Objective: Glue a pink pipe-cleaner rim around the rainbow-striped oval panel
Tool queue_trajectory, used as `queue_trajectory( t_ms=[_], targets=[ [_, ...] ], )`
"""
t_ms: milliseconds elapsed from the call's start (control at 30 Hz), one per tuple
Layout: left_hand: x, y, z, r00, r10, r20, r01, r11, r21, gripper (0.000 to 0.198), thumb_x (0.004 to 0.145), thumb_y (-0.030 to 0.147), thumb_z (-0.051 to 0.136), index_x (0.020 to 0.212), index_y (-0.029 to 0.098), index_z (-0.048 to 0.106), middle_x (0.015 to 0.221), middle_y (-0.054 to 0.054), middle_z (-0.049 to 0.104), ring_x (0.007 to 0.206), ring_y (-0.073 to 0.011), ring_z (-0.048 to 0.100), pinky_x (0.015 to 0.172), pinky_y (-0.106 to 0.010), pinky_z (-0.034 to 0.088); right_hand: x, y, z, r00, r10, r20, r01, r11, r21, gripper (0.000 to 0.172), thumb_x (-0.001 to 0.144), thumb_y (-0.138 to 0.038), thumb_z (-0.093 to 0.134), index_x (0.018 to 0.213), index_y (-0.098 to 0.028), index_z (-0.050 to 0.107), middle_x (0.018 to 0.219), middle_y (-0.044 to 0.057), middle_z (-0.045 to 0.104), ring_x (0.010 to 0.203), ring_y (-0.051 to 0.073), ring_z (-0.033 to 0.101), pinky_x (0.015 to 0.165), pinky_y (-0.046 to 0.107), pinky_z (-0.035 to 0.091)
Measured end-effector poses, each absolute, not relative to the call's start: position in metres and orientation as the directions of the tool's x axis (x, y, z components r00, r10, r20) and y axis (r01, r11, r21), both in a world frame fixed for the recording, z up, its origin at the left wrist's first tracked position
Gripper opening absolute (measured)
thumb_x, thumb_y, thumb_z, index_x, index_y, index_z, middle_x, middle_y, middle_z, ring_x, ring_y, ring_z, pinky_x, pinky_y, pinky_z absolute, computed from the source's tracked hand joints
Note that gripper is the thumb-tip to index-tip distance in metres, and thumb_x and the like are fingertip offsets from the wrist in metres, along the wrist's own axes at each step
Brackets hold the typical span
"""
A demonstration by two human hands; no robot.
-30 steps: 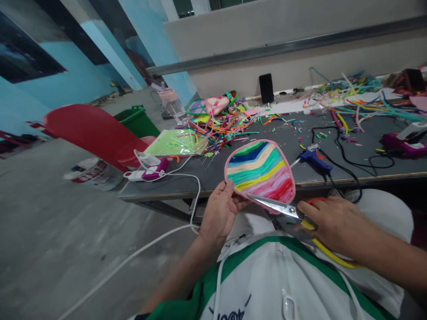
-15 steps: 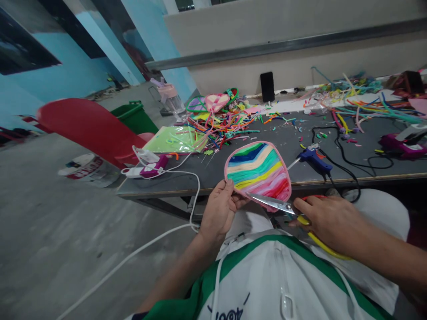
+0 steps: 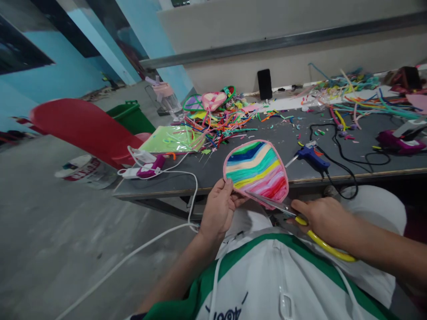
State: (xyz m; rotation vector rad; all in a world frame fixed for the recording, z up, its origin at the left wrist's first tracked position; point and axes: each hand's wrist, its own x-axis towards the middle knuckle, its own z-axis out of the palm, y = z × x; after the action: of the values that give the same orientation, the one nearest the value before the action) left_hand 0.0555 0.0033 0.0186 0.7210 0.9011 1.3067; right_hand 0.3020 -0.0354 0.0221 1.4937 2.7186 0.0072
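My left hand (image 3: 222,206) pinches the lower left edge of a rounded panel (image 3: 256,166) striped with fuzzy rainbow strands and bordered in pink. The panel is tilted up at the table's front edge, above my lap. My right hand (image 3: 322,220) grips a pair of scissors (image 3: 300,220) with yellow handles. Their metal blades point left and lie along the panel's lower pink border, with the tip close to my left fingers. Right of the panel, a blue glue gun (image 3: 312,158) lies on the table.
Loose colourful pipe cleaners (image 3: 223,122) cover the grey table (image 3: 207,171) behind the panel. A black phone (image 3: 264,84) leans on the wall. A white cable (image 3: 196,195) hangs over the front edge near my left arm. A red chair (image 3: 76,129) stands at left.
The scissor blades have come closer together, and the red on the handles no longer shows. My left hand keeps its hold on the panel. The view has shifted slightly.
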Motion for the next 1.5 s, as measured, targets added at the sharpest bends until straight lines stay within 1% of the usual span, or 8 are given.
queue_trajectory(
  t_ms=[100,200,400,600,700,1000,1267,1500],
  targets=[
    [0.056,0.003,0.017,0.017,0.992,-0.124,-0.479,0.117,0.870,0.026,0.081,0.035,0.068,0.099,0.018,0.061,0.090,-0.003,0.074,0.069,-0.0134,0.070,0.067,-0.028,0.060,0.301,-0.035,0.022,-0.492,0.861,-0.128,0.870,0.490,-0.048,0.022,0.091,-0.041,0.048,0.095,-0.023,0.059,0.064,0.003,0.072,0.054,0.020,0.066,0.047,0.027,0.021],
    [0.055,0.003,0.015,0.027,0.993,-0.114,-0.486,0.113,0.867,0.026,0.082,0.034,0.067,0.100,0.017,0.061,0.092,-0.004,0.074,0.072,-0.0138,0.071,0.070,-0.029,0.060,0.300,-0.036,0.028,-0.493,0.852,-0.175,0.869,0.492,-0.054,0.016,0.090,-0.035,0.049,0.098,-0.023,0.057,0.069,0.003,0.071,0.057,0.021,0.067,0.048,0.027,0.022],
    [0.050,0.001,0.011,0.037,0.987,-0.153,-0.505,0.151,0.850,0.026,0.080,0.036,0.069,0.098,0.018,0.061,0.091,-0.004,0.074,0.071,-0.0153,0.071,0.066,-0.030,0.060,0.301,-0.040,0.034,-0.534,0.842,-0.081,0.842,0.538,0.035,0.019,0.080,-0.015,0.053,0.098,-0.023,0.054,0.081,0.006,0.068,0.070,0.024,0.066,0.058,0.030,0.034],
    [0.052,0.002,0.011,0.020,0.990,-0.142,-0.518,0.132,0.845,0.026,0.082,0.035,0.068,0.099,0.016,0.061,0.090,-0.004,0.074,0.069,-0.0152,0.071,0.063,-0.028,0.060,0.294,-0.039,0.032,-0.505,0.859,-0.086,0.860,0.510,0.038,0.018,0.082,-0.022,0.055,0.099,-0.024,0.054,0.084,0.005,0.068,0.070,0.025,0.066,0.057,0.031,0.032],
    [0.053,0.002,0.011,0.026,0.992,-0.125,-0.530,0.120,0.840,0.025,0.082,0.034,0.068,0.097,0.015,0.061,0.085,-0.004,0.074,0.065,-0.0145,0.070,0.059,-0.025,0.059,0.291,-0.039,0.030,-0.487,0.869,-0.083,0.870,0.491,0.040,0.024,0.080,-0.025,0.056,0.104,-0.025,0.053,0.084,0.004,0.069,0.069,0.024,0.066,0.053,0.030,0.028],
    [0.053,0.001,0.013,0.054,0.977,-0.207,-0.589,0.199,0.783,0.015,0.089,0.025,0.058,0.101,0.016,0.061,0.090,-0.006,0.074,0.073,-0.0155,0.071,0.067,-0.032,0.061,0.290,-0.040,0.035,-0.469,0.882,-0.050,0.871,0.471,0.144,0.018,0.081,-0.023,0.054,0.099,-0.026,0.053,0.077,0.004,0.068,0.063,0.024,0.065,0.050,0.029,0.017],
    [0.052,0.002,0.014,0.063,0.966,-0.250,-0.573,0.240,0.783,0.015,0.093,0.024,0.051,0.101,0.016,0.060,0.091,-0.006,0.073,0.072,-0.0155,0.071,0.069,-0.033,0.061,0.294,-0.039,0.029,-0.498,0.867,-0.024,0.859,0.497,0.120,0.018,0.087,-0.038,0.054,0.099,-0.026,0.053,0.074,0.003,0.069,0.060,0.023,0.065,0.050,0.030,0.013],
    [0.052,0.001,0.011,0.068,0.962,-0.264,-0.549,0.257,0.795,0.016,0.094,0.026,0.050,0.102,0.016,0.059,0.090,-0.006,0.073,0.069,-0.0148,0.070,0.066,-0.031,0.061,0.292,-0.038,0.027,-0.499,0.867,-0.021,0.857,0.496,0.141,0.027,0.089,-0.049,0.050,0.097,-0.024,0.055,0.070,0.003,0.070,0.057,0.024,0.066,0.049,0.030,0.011]
  ],
)
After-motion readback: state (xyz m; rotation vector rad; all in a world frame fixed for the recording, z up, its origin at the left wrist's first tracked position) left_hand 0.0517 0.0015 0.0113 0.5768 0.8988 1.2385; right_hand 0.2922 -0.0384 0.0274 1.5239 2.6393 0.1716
